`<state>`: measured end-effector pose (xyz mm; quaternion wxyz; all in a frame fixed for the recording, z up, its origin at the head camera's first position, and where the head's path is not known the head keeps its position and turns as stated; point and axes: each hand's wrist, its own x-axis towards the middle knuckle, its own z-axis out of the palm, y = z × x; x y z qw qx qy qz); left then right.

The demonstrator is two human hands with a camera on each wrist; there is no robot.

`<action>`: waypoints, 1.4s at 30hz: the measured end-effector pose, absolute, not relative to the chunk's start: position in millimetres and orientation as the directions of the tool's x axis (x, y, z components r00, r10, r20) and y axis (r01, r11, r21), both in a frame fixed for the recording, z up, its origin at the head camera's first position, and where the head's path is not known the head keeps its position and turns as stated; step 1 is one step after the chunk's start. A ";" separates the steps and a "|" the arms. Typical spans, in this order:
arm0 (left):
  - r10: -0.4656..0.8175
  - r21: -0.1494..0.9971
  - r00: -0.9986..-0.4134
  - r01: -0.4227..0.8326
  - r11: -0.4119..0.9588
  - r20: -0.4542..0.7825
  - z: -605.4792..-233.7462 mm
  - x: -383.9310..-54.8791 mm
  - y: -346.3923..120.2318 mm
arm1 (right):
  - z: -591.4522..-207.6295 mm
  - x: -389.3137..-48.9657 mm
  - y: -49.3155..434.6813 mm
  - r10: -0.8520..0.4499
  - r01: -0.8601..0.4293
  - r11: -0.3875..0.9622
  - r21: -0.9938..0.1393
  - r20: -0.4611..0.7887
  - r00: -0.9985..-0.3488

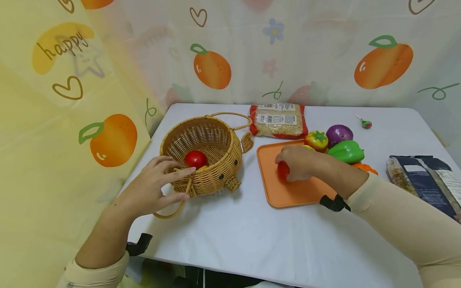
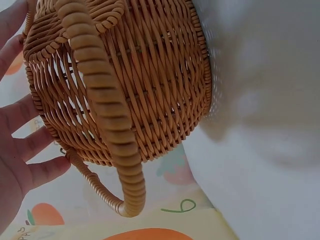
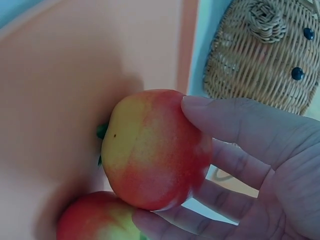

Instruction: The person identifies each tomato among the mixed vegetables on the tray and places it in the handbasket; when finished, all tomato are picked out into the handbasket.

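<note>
Red-yellow fruit point(image 3: 157, 150): smooth, rounded | right hand point(image 1: 298, 162): gripping it | left hand point(image 1: 153, 188): fingers spread against woven wicker basket point(image 2: 150, 75)

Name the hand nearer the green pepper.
Right. The right hand is over the tray, left of the pepper; the left hand is farther off, touching the basket.

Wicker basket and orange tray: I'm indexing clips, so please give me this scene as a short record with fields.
Left hand: fingers at the rim of the wicker basket
Right hand: holds a red-and-yellow fruit at the orange tray; whether lifted clear is unclear
Basket contents: a red round item, plus something yellow, mostly hidden
Right of basket: tray, green pepper, purple vegetable
Bags: red-edged one behind the tray; dark one at far right
</note>
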<state>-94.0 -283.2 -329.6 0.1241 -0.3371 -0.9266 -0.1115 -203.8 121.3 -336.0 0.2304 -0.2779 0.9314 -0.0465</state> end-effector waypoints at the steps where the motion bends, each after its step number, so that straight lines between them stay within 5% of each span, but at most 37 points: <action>1: 0.595 0.126 -0.743 0.651 0.748 0.308 -329.5 -93.8 -282.7 | -335.4 -204.0 121.2 -0.539 -0.498 0.841 -0.212 -0.402 -0.740; 22: 0.572 0.138 -0.751 0.638 0.757 0.331 -332.7 -88.5 -281.2 | -285.8 -216.8 97.6 -0.568 -0.497 0.821 -0.281 -0.309 -0.763; 42: 0.516 0.130 -0.798 0.573 0.809 0.312 -334.5 -83.5 -256.4 | -226.5 -226.5 32.1 -0.663 -0.621 0.720 -0.308 -0.044 -0.747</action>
